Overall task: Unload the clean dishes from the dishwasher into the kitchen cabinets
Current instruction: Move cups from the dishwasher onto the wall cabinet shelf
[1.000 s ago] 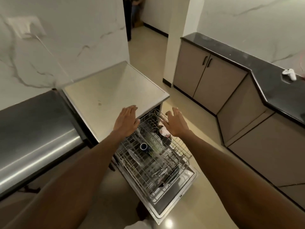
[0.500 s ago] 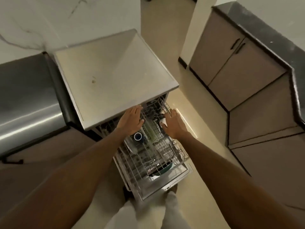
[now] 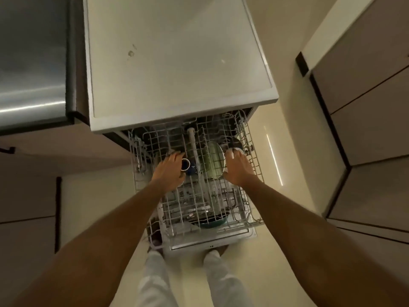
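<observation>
Both hands are spread open over the rack (image 3: 252, 171) — the left hand (image 3: 169, 171) beside a blue mug (image 3: 188, 166), the right hand (image 3: 238, 168) against a green plate (image 3: 212, 160); nothing is gripped.

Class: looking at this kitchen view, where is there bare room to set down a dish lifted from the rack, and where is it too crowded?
The dishwasher top, between the steel appliance and the floor gap, is bare apart from a small mark. The rack is crowded: the left hand by the mug, the right hand by the green plate, and a dark bowl at the near end.
</observation>
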`<state>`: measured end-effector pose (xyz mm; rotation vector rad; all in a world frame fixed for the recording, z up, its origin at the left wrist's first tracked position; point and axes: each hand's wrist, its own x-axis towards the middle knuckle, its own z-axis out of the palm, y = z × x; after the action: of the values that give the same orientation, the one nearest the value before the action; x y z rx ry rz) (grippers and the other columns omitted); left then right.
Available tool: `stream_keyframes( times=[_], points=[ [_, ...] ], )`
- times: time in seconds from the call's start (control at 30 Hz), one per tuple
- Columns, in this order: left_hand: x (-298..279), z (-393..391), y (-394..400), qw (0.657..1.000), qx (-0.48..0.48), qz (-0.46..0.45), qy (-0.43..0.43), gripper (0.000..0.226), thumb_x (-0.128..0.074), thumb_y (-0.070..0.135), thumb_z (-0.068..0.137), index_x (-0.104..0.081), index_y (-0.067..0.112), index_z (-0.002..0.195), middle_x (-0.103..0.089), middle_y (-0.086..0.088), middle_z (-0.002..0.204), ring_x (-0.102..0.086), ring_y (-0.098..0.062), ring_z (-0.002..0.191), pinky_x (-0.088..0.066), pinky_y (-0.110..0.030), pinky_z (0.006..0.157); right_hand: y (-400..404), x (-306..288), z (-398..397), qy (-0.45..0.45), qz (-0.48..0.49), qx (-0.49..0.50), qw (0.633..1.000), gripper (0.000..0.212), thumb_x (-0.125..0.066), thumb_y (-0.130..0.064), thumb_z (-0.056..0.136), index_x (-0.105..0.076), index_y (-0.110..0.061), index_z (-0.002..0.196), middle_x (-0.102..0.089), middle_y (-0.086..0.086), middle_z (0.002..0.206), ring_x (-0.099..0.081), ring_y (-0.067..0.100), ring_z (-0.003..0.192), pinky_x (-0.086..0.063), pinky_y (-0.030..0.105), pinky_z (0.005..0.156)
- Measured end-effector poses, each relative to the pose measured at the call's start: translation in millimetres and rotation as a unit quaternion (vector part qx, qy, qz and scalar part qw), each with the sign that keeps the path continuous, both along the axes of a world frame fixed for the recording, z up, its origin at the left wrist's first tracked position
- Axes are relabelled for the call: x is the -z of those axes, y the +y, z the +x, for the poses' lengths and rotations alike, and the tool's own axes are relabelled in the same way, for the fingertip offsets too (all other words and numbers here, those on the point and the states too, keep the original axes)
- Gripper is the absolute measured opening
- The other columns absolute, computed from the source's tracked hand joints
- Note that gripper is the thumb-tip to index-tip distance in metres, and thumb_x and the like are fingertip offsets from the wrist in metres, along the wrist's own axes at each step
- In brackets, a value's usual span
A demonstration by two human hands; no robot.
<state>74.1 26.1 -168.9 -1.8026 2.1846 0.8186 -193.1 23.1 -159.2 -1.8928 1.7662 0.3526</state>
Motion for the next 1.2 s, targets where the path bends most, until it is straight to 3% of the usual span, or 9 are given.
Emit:
stream_keyframes(
  times=[0.1,0.2,0.3,0.43,0.53,0.77,0.97,1.07,1.2],
  points=[
    [34,-4,-6,0.999,-0.011,0.039,-0.013,0.088,-0.069,0.029,0.092,-0.017,0.029,0.162,-0.02,0.0,0.166,-0.044,-0.035,0.142,-0.046,-0.055,0.11,-6,36,-9,0.029,0.018,-0.025,0.999,0.097,-0.078,-0.026,0.089,-0.018,-0.004,0.162,-0.011,0.029,0.168,-0.016,0.047,0.156,-0.024,0.054,0.127],
    [66,-5,-15,0.998,-0.009,0.053,-0.019,0.091,-0.071,0.029,0.092,-0.014,0.031,0.163,-0.011,0.001,0.168,-0.027,-0.032,0.152,-0.037,-0.053,0.118,-17,70,-14,0.046,0.006,-0.061,0.997,0.106,-0.079,-0.025,0.087,-0.009,-0.006,0.164,-0.001,0.025,0.171,-0.005,0.042,0.159,-0.015,0.051,0.129],
    [91,-8,-28,0.997,-0.007,0.076,-0.025,0.089,-0.074,0.029,0.091,-0.019,0.031,0.161,-0.012,-0.001,0.168,-0.034,-0.034,0.148,-0.043,-0.052,0.113,-35,92,-12,0.06,0.003,-0.09,0.994,0.118,-0.084,-0.024,0.084,-0.001,-0.01,0.165,0.004,0.019,0.172,-0.001,0.036,0.16,-0.011,0.044,0.129],
    [110,-15,-34,0.994,-0.018,0.105,-0.015,0.096,-0.083,0.023,0.083,-0.023,0.033,0.157,-0.025,-0.007,0.161,-0.043,-0.037,0.141,-0.05,-0.052,0.106,-56,109,-7,0.102,-0.002,-0.104,0.989,0.121,-0.09,-0.024,0.076,-0.009,-0.011,0.164,-0.014,0.021,0.169,-0.018,0.036,0.157,-0.021,0.047,0.129],
    [122,-17,-30,0.997,-0.018,0.074,0.011,0.097,-0.09,0.02,0.076,-0.029,0.027,0.151,-0.033,-0.009,0.153,-0.05,-0.036,0.135,-0.054,-0.048,0.102,-61,116,-8,0.125,-0.016,-0.086,0.988,0.122,-0.095,-0.031,0.069,-0.016,-0.016,0.161,-0.03,0.024,0.159,-0.035,0.041,0.147,-0.035,0.052,0.121],
    [119,-18,-30,0.998,-0.029,0.047,0.036,0.092,-0.091,0.016,0.073,-0.035,0.026,0.145,-0.041,-0.009,0.147,-0.055,-0.037,0.13,-0.057,-0.05,0.099,-75,117,-11,0.083,0.026,-0.032,0.996,0.119,-0.092,-0.007,0.069,-0.016,-0.022,0.159,-0.024,0.024,0.161,-0.038,0.048,0.142,-0.052,0.056,0.103],
    [111,-11,-32,0.998,-0.048,0.024,0.039,0.088,-0.093,0.027,0.07,-0.041,0.031,0.141,-0.043,-0.009,0.142,-0.054,-0.036,0.129,-0.057,-0.049,0.097,-67,106,-8,0.082,0.005,-0.036,0.996,0.117,-0.096,-0.028,0.068,-0.02,-0.013,0.155,-0.044,0.018,0.151,-0.046,0.04,0.137,-0.046,0.05,0.111],
    [98,-8,-32,0.997,-0.059,-0.004,0.044,0.086,-0.095,0.033,0.066,-0.044,0.035,0.135,-0.041,-0.005,0.136,-0.054,-0.032,0.126,-0.058,-0.045,0.092,-57,92,-1,0.066,0.005,-0.019,0.998,0.126,-0.098,-0.04,0.06,-0.019,-0.014,0.155,-0.045,0.016,0.149,-0.042,0.04,0.14,-0.037,0.056,0.114],
    [68,1,-23,0.994,-0.067,-0.04,0.076,0.082,-0.093,0.047,0.062,-0.047,0.041,0.129,-0.041,0.003,0.129,-0.057,-0.025,0.118,-0.059,-0.04,0.082,-38,63,12,0.036,-0.003,-0.019,0.999,0.118,-0.095,-0.045,0.059,-0.025,-0.023,0.151,-0.04,0.016,0.149,-0.034,0.041,0.14,-0.04,0.063,0.109]
  ],
)
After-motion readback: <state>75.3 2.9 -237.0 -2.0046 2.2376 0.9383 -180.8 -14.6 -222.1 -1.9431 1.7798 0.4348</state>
